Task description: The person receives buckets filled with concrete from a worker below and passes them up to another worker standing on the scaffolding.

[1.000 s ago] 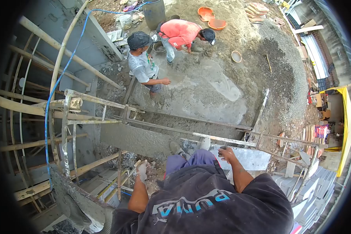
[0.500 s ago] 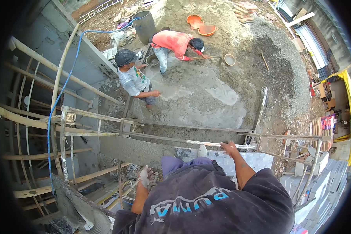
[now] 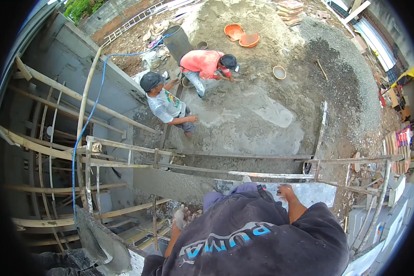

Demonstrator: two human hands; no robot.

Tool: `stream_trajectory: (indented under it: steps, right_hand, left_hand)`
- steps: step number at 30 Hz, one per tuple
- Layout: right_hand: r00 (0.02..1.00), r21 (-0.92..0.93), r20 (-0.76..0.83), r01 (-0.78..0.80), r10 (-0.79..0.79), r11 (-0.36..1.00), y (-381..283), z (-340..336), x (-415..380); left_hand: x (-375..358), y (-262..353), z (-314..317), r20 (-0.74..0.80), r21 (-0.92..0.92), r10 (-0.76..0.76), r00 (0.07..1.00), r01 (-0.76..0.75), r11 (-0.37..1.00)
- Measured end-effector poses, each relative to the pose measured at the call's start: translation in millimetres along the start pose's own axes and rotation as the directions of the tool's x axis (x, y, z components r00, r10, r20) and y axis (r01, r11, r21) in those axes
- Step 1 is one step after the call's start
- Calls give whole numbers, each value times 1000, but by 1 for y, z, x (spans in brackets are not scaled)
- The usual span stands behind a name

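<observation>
My left hand [image 3: 180, 217], smeared grey with cement, hangs at my left side with its fingers loosely apart and nothing in it. My right hand [image 3: 287, 191] is low beside my right hip, over the pale board [image 3: 322, 192], with fingers stretched out and no tool in them. Just ahead of it runs the scaffold's metal rail [image 3: 276, 175], streaked with white. Left of my legs, the grey cement-covered ledge [image 3: 170, 184] continues the line of the board. My dark shirt [image 3: 257, 244] fills the bottom of the view.
Below, a person in a red shirt [image 3: 202, 64] bends over wet mortar [image 3: 234, 133]; another in a grey shirt [image 3: 165, 106] stands beside. A blue hose [image 3: 93, 108] crosses bamboo poles [image 3: 83, 101] at left. Orange tubs [image 3: 249, 40], a bucket [image 3: 279, 72] and gravel [image 3: 354, 83] lie beyond.
My right hand has left the metal rail and drawn back to the board by my hip. The person in red has shifted left, and the view has turned slightly.
</observation>
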State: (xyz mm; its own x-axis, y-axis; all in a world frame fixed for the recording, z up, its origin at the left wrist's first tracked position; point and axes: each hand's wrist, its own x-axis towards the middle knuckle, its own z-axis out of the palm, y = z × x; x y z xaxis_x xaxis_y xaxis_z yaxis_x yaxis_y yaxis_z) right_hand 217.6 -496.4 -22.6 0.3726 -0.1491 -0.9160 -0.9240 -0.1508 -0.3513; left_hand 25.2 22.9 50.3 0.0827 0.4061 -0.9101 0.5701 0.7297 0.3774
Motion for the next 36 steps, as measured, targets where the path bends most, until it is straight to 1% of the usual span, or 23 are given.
stream_trajectory:
  steps: [1,4,7,8,10,13,16,20,22,23,25,26,28,29,31,34,36]
  right_hand:
    - [1000,10,3,11,-11,1000,-11,5,-6]
    - [993,11,32,111,-112,994,-25,19,10]
    - [981,-48,90,177,-172,983,-55,23,5]
    - [974,-45,53,221,-219,974,-63,24,-4]
    - [973,-57,60,228,-224,972,-68,21,1]
    - [976,-103,59,214,-209,971,-72,14,-5]
    - [986,-144,86,154,-143,977,-59,6,10]
    - [991,-181,124,80,-58,980,-37,1,33]
    - [992,-191,94,102,-86,976,-40,5,23]
    - [992,-193,77,111,-98,975,-41,8,17]
    - [989,-184,117,114,-94,976,-43,13,18]
    - [987,-176,132,114,-91,978,-45,13,18]
    - [978,-127,104,192,-179,973,-52,19,4]
    - [971,-104,88,232,-223,967,-56,21,-2]
    - [969,-113,79,240,-233,964,-65,23,-12]
    - [970,-130,101,231,-219,964,-68,20,-12]
    - [974,-143,114,213,-198,966,-61,18,-3]
  left_hand:
    - [-1,-1,1,-1,2,3,1000,-3,1000]
    - [-5,-8,3,-15,84,51,999,-50,995]
    - [-5,-18,2,32,56,-46,998,44,997]
    - [-2,-21,1,38,58,-54,998,52,997]
    - [6,-29,-1,51,58,-72,996,69,996]
    - [-3,-39,1,-3,12,1,1000,-1,1000]
    - [-24,-39,3,11,54,-55,998,54,997]
    - [12,-67,-23,88,3,-88,992,88,996]
    - [17,-74,-27,117,-41,-114,987,120,992]
    - [18,-80,-28,59,-49,-88,994,91,995]
    - [-9,-76,-11,-50,-50,-36,998,34,998]
    - [1,-78,-15,7,-53,-78,997,78,996]
    - [18,-79,-24,119,-43,-167,979,173,984]
    - [21,-81,-24,108,-14,-129,986,131,991]
    - [-6,-69,-10,84,37,-44,995,41,998]
    - [-24,-54,6,-2,82,-58,998,57,995]
    - [-11,-53,2,58,56,-50,997,47,997]
